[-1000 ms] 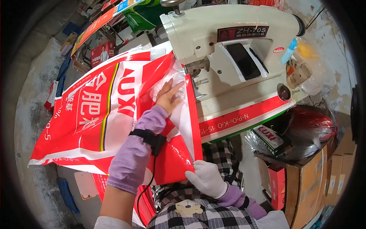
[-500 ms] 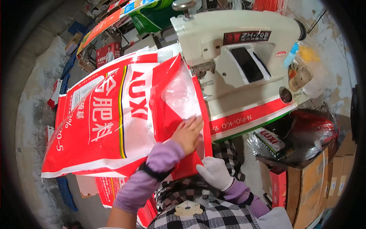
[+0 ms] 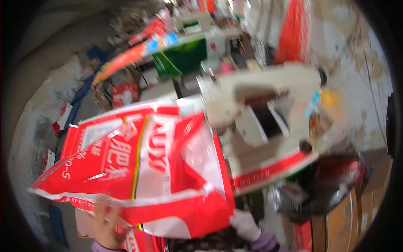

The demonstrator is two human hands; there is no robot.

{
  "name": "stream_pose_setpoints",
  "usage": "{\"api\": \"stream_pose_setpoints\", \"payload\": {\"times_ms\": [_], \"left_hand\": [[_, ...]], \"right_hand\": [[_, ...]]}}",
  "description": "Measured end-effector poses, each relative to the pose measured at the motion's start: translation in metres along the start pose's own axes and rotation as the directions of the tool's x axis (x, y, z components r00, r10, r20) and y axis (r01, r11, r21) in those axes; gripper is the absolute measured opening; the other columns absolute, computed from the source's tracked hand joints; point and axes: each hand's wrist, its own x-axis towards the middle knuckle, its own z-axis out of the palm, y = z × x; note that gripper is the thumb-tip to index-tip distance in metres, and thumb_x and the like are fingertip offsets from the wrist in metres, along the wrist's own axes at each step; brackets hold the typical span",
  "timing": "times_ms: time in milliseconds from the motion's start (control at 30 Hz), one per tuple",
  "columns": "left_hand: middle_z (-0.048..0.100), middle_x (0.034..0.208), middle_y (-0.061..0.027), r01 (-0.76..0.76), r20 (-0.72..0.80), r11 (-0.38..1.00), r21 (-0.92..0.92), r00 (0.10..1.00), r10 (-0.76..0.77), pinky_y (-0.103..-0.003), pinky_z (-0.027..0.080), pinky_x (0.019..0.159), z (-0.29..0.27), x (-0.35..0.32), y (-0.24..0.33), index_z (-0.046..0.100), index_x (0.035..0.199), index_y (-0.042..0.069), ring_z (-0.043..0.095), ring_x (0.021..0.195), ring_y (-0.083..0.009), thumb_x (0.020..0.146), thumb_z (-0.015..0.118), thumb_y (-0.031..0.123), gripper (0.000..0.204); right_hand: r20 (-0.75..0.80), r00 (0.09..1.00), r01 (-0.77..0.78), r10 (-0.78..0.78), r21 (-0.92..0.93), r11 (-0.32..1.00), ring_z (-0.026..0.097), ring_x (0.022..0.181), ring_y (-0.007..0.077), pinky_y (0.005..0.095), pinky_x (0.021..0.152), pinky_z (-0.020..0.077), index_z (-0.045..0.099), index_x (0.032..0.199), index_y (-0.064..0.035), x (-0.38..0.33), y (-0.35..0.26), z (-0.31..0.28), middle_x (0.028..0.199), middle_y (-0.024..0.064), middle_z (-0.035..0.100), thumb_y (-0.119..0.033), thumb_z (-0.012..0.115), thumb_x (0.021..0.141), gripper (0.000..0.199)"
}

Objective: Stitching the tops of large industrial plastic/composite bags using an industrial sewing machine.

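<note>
Since half a second ago, see the red-and-white sack (image 3: 147, 168) turned up along its near side, showing more panel there, and lying left of the sewing machine (image 3: 247, 143), right-hand edge just beside the machine's bed. Read this, probably, as handling by the edges rather than across the printed face. Find the bare left hand (image 3: 107, 224) gone from that face to the near edge, well out to the machine's near left, with fingers extended and parted, pointing away from the body; too blurred to tell pressing from brushing. Find the white-gloved right hand (image 3: 245, 224) just nearside of the machine, curled narrow at the sack's near right corner; cannot tell pinching from resting. Smallest, log a dark phone (image 3: 268, 122) against the machine's body.
</note>
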Motion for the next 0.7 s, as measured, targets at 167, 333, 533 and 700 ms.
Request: {"api": "stream_pose_setpoints", "payload": {"times_ms": [167,333,533,700], "left_hand": [[0.060,0.080,-0.0093,0.073,-0.074,0.992,0.105,0.995,-0.066,-0.049,0.039,0.094,0.032,-0.008,-0.111,0.068,0.097,0.007,0.058,0.083,-0.0275,0.056,0.071,0.008,0.041],[0.067,0.083,-0.0115,-0.066,-0.031,0.995,-0.080,0.997,0.063,-0.043,0.053,0.064,0.193,-0.007,-0.192,0.064,0.095,0.013,0.066,0.077,-0.0329,0.064,0.055,-0.003,0.036],[0.066,0.082,-0.0190,0.217,0.207,0.972,0.088,0.951,-0.231,-0.051,0.050,0.061,0.280,0.033,-0.204,0.056,0.110,0.011,0.065,0.069,-0.0385,0.078,0.058,0.015,0.032],[0.067,0.099,-0.0140,0.885,0.251,0.256,-0.388,0.369,-0.895,-0.043,0.053,0.077,0.271,-0.053,-0.277,0.056,0.122,0.012,0.065,0.087,-0.0336,0.093,0.043,0.028,0.036]], "right_hand": [[-0.068,0.950,-0.263,0.306,0.355,0.897,0.059,0.062,0.0264,0.0375,0.057,0.0437,0.060,0.080,0.0040,0.049,0.024,0.005,0.067,0.0196,0.055,-0.029,0.062,0.087,0.034],[0.036,0.907,-0.409,0.419,0.303,0.861,0.066,0.079,0.0287,0.0385,0.070,0.0497,0.066,0.078,-0.0003,0.027,0.014,0.056,0.082,0.0158,0.067,-0.037,0.067,0.083,0.037],[0.168,0.981,0.173,-0.098,-0.526,0.833,0.063,0.064,0.0309,0.0424,0.056,0.0499,0.066,0.072,-0.0078,0.184,0.008,0.079,0.071,0.0125,0.063,-0.027,0.053,0.090,0.029],[0.149,0.954,0.242,-0.261,0.132,0.961,0.061,0.096,0.0285,0.0406,0.087,0.0470,0.067,0.083,-0.0047,0.166,-0.058,0.145,0.089,0.0138,0.065,-0.019,0.057,0.087,0.018]]}}
